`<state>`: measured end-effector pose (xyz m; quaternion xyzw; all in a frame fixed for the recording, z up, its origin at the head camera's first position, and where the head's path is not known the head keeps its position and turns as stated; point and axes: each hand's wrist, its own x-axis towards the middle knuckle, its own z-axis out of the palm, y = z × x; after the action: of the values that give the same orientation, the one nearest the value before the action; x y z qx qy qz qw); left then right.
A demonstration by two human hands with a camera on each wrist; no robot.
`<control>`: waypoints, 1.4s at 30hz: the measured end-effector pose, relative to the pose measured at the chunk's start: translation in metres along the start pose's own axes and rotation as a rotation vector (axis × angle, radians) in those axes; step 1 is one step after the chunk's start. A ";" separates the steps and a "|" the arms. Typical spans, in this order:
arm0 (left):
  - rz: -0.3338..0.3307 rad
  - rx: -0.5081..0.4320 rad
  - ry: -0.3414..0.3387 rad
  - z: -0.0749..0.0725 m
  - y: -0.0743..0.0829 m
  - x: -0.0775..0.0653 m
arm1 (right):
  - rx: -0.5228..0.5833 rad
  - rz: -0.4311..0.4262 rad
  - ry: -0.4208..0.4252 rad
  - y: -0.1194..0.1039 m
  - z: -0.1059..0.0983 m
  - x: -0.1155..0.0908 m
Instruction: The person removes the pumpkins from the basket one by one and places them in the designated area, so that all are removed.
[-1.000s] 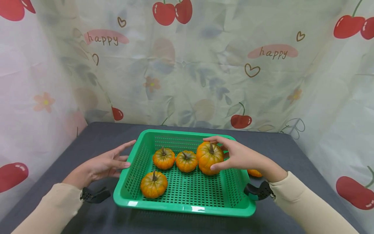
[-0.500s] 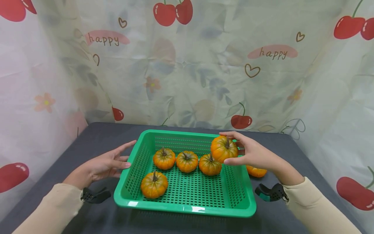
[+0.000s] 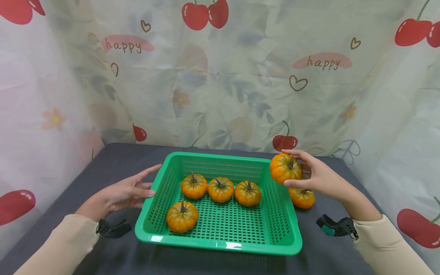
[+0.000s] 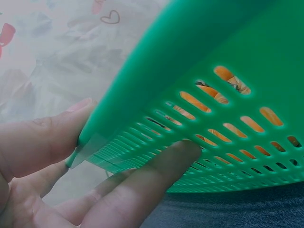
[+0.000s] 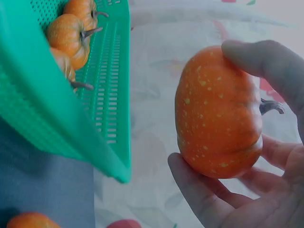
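With thumb and fingers, my right hand (image 3: 319, 175) grips a small orange pumpkin (image 3: 284, 169), raised at the far right corner of the green basket (image 3: 220, 245). The right wrist view shows this pumpkin (image 5: 218, 114) on its side, its stem toward the palm. Three pumpkins sit in a row inside the basket, the right one (image 3: 248, 193) nearest the held one. A further pumpkin (image 3: 182, 217) lies at the basket's front left. At the basket's left side is my left hand (image 3: 120, 194), fingers extended. In the left wrist view its fingertips touch the slotted wall (image 4: 156, 118) and rim.
Another pumpkin (image 3: 302, 198) lies on the dark tabletop (image 3: 330, 244) just outside the basket's right wall, partly behind the held one. A patterned curtain (image 3: 220, 95) hangs behind the table and along both sides.
My right hand has carried the pumpkin right and up, from over the basket to beyond its right rim. The pumpkin outside the basket shows more now. My left hand has stayed in place.
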<state>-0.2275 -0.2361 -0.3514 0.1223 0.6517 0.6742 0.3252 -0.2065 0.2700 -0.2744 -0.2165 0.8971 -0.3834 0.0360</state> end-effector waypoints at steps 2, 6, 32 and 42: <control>0.000 0.000 -0.001 0.000 0.000 0.000 | 0.017 0.013 0.011 0.004 -0.003 -0.003; 0.000 -0.001 -0.003 0.000 0.001 0.000 | 0.032 0.028 0.046 0.013 -0.008 -0.009; 0.003 -0.009 -0.003 0.000 0.000 0.000 | -0.065 0.156 0.197 0.068 -0.021 -0.039; 0.004 -0.007 -0.002 0.000 0.000 0.000 | -0.042 0.210 0.211 0.089 -0.023 -0.045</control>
<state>-0.2275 -0.2361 -0.3516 0.1233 0.6488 0.6770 0.3249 -0.2032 0.3583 -0.3256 -0.0809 0.9215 -0.3793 -0.0230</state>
